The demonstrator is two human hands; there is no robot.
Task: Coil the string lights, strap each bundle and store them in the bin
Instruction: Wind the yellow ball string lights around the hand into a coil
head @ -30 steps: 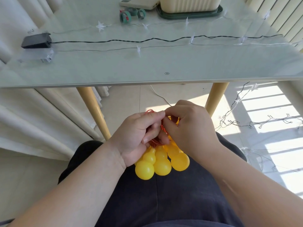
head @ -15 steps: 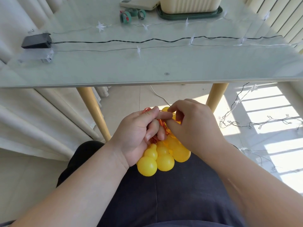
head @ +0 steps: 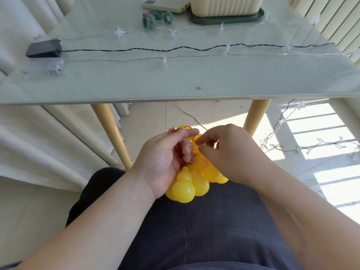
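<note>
Head view; all places given against the pale glass-topped table (head: 116, 82)

Item 1. Bundle of yellow gourd-shaped plastic bulbs (head: 187, 186) on thin red wire (head: 177, 151): below the table's near edge, over the person's dark-trousered lap, bulbs hanging in a cluster, wire gathered in loops.

Item 2. Left hand (head: 159, 164): fingers curled round the red wire loops, gripping them, bulbs hanging under the palm.

Item 3. Right hand (head: 229, 152): thumb and forefinger pinched together at the top of the bundle, touching it; whether they nip wire or a bulb neck cannot be told.

Item 4. Black-wired string of clear star lights (head: 194, 48) with black plastic battery box (head: 43, 48): stretched uncoiled across the table top, box at the left end.

Item 5. Clear-wired star string (head: 120, 59): uncoiled on the table, just nearer than item 4.

Item 6. Green strap rolls (head: 149, 21): far side of the table, unused.

Item 7. Cream ribbed plastic bin (head: 226, 5): far edge of the table, contents out of view.

Item 8. Dark tangled light string (head: 282, 147): on the floor, right of the table's right leg.

Progress, by judgement: first bundle nearly coiled, no strap on it; strapping, binning and three more strings appear to remain
</note>
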